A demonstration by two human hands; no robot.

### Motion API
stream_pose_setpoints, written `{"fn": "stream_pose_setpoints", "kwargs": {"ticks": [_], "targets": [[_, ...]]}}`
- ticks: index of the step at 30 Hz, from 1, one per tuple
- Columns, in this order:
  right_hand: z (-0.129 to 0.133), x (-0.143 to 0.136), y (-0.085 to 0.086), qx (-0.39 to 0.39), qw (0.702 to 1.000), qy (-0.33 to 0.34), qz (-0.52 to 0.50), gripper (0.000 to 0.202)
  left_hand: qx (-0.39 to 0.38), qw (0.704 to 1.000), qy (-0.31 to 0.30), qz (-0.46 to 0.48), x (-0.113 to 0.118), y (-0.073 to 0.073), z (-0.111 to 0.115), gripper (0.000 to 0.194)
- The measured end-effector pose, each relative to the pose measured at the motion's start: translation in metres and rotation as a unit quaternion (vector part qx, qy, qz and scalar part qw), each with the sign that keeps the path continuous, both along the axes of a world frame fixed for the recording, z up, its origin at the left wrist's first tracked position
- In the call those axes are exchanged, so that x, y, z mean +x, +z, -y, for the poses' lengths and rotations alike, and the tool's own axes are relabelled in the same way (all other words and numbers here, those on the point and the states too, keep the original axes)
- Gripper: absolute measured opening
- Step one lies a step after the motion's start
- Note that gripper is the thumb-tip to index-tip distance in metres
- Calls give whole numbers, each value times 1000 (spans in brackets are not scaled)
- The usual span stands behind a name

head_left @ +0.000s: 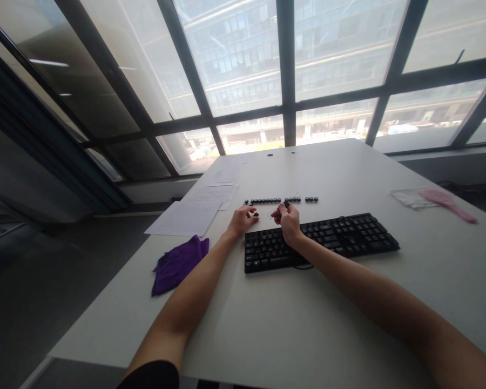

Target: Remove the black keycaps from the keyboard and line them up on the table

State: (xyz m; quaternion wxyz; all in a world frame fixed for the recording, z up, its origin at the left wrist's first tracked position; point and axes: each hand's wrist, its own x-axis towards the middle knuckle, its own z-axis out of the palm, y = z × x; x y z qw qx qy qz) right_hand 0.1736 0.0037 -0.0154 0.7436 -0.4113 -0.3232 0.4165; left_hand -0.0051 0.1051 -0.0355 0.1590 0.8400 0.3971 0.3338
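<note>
A black keyboard (344,233) lies on the white table, its cable showing at the front edge. Behind it runs a row of small black keycaps (267,201), with a few set apart at the right end (311,199). My left hand (241,219) is just beyond the keyboard's left corner, its fingers closed on a small black keycap (256,214). Over the keyboard's back edge, my right hand (288,220) is closed around a small dark object (287,204), too small to name. A thin wire loop (269,215) shows beside the right fingers.
A purple cloth (180,265) lies left of my left forearm. Paper sheets (186,218) are spread along the table's left edge. At the right are a pink brush (447,204) and a clear bag (413,199). Large windows stand behind the table (332,167).
</note>
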Motion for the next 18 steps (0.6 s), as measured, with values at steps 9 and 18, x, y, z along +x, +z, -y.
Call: {"fn": "stream_pose_setpoints", "kwargs": {"ticks": [9, 18], "targets": [[-4, -1, -4, 5, 1000, 5, -3, 31, 59, 998, -21, 13, 0, -6, -7, 9], [-5, -1, -5, 6, 1000, 8, 12, 32, 117, 993, 0, -25, 5, -5, -11, 12]]}}
